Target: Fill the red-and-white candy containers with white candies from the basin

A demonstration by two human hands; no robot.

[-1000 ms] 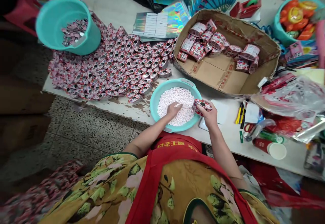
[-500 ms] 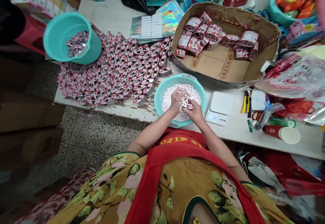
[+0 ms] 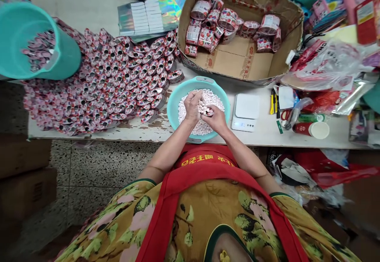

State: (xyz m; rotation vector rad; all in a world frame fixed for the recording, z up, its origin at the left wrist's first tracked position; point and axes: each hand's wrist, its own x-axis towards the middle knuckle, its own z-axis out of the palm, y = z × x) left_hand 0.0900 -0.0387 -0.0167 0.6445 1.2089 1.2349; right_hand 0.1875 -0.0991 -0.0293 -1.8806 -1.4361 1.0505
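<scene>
A turquoise basin (image 3: pixel 173 113) on the table holds a layer of small white pellets (image 3: pixel 218 99) that look like candies. My left hand (image 3: pixel 191 107) is cupped over the basin, its fingers curled round a heap of these pellets. Close against it, my right hand (image 3: pixel 216 119) grips a small printed container (image 3: pixel 210 112), mostly hidden by the fingers. The pellets in the left hand lie at the container's opening. Left of the basin stand many such red-and-pink containers (image 3: pixel 130 84) in packed rows, with dark round holes on top.
A white digital scale (image 3: pixel 247 105) is right of the basin. Behind it, a cardboard box (image 3: pixel 234 58) holds several larger printed packs (image 3: pixel 228 18). A turquoise bucket (image 3: pixel 67 58) with small pieces stands at left. Cutters (image 3: pixel 272 103), a paper cup (image 3: pixel 319 130) and plastic bags (image 3: pixel 332 64) crowd the right side.
My right hand has brought the container from the basin's right rim to over the pellets. My left hand has risen with a heap of pellets to meet it. The view has shifted right.
</scene>
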